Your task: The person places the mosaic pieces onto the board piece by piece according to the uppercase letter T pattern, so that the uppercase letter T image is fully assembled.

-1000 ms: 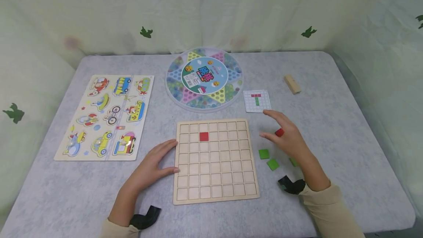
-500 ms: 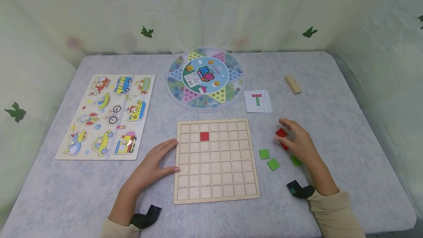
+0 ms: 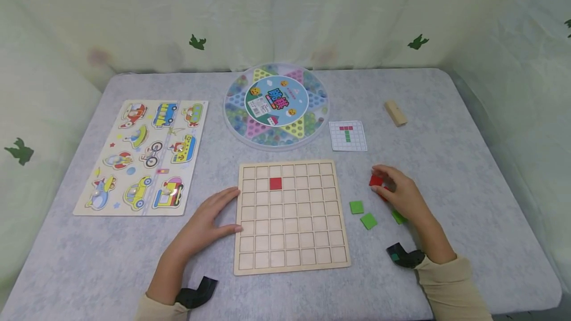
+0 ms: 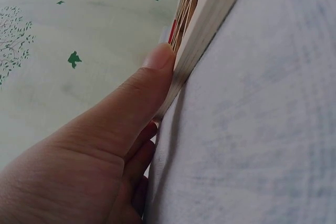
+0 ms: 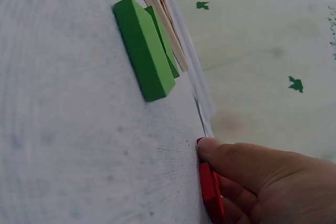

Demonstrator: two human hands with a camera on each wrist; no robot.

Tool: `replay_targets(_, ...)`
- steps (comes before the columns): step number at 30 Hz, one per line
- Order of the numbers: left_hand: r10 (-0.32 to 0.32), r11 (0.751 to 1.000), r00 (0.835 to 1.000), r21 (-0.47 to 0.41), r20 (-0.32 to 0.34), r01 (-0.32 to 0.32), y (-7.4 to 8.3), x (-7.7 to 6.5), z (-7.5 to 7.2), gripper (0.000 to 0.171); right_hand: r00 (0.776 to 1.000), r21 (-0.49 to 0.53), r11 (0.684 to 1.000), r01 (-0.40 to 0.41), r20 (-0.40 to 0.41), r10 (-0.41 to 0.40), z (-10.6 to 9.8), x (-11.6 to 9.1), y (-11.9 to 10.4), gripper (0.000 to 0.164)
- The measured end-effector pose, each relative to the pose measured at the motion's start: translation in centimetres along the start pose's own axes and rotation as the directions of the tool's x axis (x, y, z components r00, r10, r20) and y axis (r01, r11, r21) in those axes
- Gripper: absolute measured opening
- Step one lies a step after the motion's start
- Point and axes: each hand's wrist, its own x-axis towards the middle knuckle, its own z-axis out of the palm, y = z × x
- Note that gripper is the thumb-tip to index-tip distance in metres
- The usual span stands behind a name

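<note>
The wooden grid board point(image 3: 292, 257) lies flat with one red tile point(image 3: 275, 183) in a cell of its second row. My left hand point(image 3: 202, 224) rests against the board's left edge, touching it with thumb and fingertips; the left wrist view shows the thumb point(image 4: 152, 69) at its side. To the right of the board, my right hand point(image 3: 401, 194) pinches a red tile point(image 3: 375, 180) between thumb and fingers. Another red tile point(image 5: 211, 195) lies beneath that hand, partly hidden. Nearby on the table are green tiles point(image 3: 356, 207), point(image 3: 368, 221) and one by the wrist point(image 3: 399, 217).
A card point(image 3: 348, 136) printed with a red and green T shape lies behind the tiles. Farther back are a round Chinese checkers box point(image 3: 276, 140) and a small wooden block point(image 3: 395, 114). A vehicle peg puzzle point(image 3: 147, 177) occupies the left side.
My right hand has moved right and down from beside the card to the red tiles, and its fingers have closed onto one. My left hand stays at the board's edge.
</note>
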Motion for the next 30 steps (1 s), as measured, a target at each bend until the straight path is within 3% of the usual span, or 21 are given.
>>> replay_targets(5,-0.01,1.0,1.0,-0.008,0.009,0.01,0.1,0.0,0.0,0.079,1.0,-0.044,0.999,-0.029,0.008,0.03,-0.1,-0.2,0.0,0.049)
replay_targets(9,-0.02,1.0,1.0,-0.011,0.016,0.02,0.1,0.0,0.0,0.079,0.998,-0.066,0.996,-0.067,0.014,0.068,-0.2,-0.2,0.0,0.039)
replay_targets(15,-0.031,0.999,0.999,-0.019,0.021,0.032,0.1,-0.1,0.0,0.079,0.999,-0.048,0.998,-0.044,0.014,0.044,-0.4,0.0,-0.6,0.031)
replay_targets(22,-0.017,1.0,1.0,-0.012,0.017,0.017,0.0,0.0,0.0,0.079,0.987,0.022,0.99,0.143,-0.075,-0.141,-0.3,2.1,-4.2,0.032)
replay_targets(25,-0.015,1.0,1.0,-0.012,0.018,0.015,-0.1,0.0,0.0,0.079,0.965,0.078,0.966,0.245,-0.118,-0.235,0.2,3.5,-6.4,0.033)
replay_targets(30,-0.016,1.0,1.0,-0.011,0.02,0.016,-0.1,0.1,0.0,0.079,0.914,0.175,0.9,0.398,-0.161,-0.373,2.2,5.5,-9.6,0.032)
